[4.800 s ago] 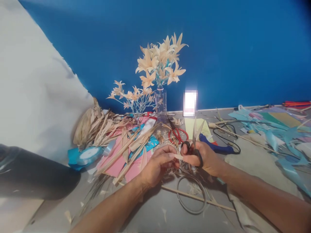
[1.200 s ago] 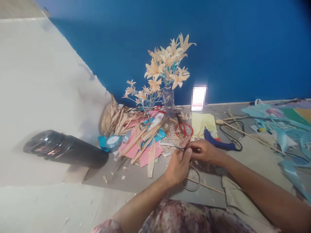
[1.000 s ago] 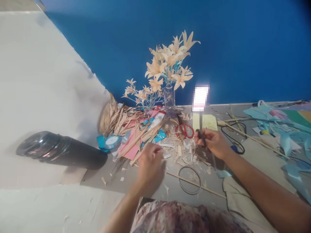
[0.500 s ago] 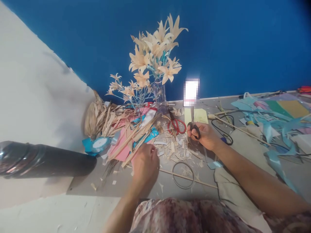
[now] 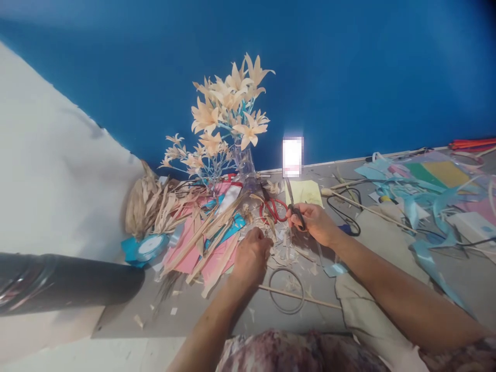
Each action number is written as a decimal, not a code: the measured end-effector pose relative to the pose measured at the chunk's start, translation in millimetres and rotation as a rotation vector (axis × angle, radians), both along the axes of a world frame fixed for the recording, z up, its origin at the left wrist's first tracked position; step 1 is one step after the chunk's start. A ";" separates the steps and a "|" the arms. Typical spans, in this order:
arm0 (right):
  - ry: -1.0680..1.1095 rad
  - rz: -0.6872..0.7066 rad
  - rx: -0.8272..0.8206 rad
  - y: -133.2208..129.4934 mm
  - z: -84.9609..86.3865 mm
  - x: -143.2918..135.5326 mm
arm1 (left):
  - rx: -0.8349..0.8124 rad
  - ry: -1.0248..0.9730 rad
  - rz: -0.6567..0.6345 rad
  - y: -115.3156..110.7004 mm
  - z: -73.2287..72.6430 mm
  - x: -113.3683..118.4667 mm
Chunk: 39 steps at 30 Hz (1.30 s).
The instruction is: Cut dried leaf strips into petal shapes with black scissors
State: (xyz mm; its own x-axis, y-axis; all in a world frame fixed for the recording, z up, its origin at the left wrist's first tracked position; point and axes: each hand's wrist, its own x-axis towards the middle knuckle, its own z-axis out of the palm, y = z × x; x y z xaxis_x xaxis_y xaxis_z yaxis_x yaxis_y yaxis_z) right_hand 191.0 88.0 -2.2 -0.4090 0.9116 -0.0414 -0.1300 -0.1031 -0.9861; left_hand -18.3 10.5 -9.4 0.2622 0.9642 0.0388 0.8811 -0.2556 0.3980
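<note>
One pair scissors (image 5: 296, 213), long axis and tips toward wall (image 5: 356, 77).

the right hand (image 5: 314, 224) holds black-handled scissors (image 5: 295, 211).

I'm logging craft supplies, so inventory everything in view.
flower bunches: two, cream, back centre
vase: one, clear, under taller bunch
husks: many, tan, back left
sheets: count unclear, pink, left
ribbon roll: one, blue, left
cylinder: one, black, far left
paper: one, yellow, back centre
red-handled scissors: one, red, centre
black-handled scissors: one, black, held
ring: one, grey, front centre
sticks: several, tan, front, right
ribbons: several, light blue, right
cloth: one, beige, right
scraps: many, tan, centre
table: one, grey, beneath
left hand: one, above scraps
right hand: one, holding black-handled scissors
</note>
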 end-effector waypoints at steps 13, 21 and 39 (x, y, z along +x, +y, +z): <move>-0.036 0.199 -0.058 -23.1 -1.4 -18.8 | -0.272 -0.858 0.274 1.6 15.7 3.3; -0.028 0.032 -0.101 -26.9 2.5 -25.0 | -0.190 -0.781 0.269 -6.7 14.1 17.3; -0.184 0.078 0.167 -27.3 2.2 -19.1 | -0.250 -0.970 0.266 -13.9 16.1 25.7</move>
State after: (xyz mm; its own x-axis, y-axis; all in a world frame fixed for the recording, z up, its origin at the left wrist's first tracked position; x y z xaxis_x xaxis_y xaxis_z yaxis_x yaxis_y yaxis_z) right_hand 171.9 60.7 0.0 -0.4773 0.8783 0.0265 0.0553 0.0601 -0.9967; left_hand 7.4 -3.5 6.7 0.0021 0.9960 -0.0895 0.1696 0.0878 0.9816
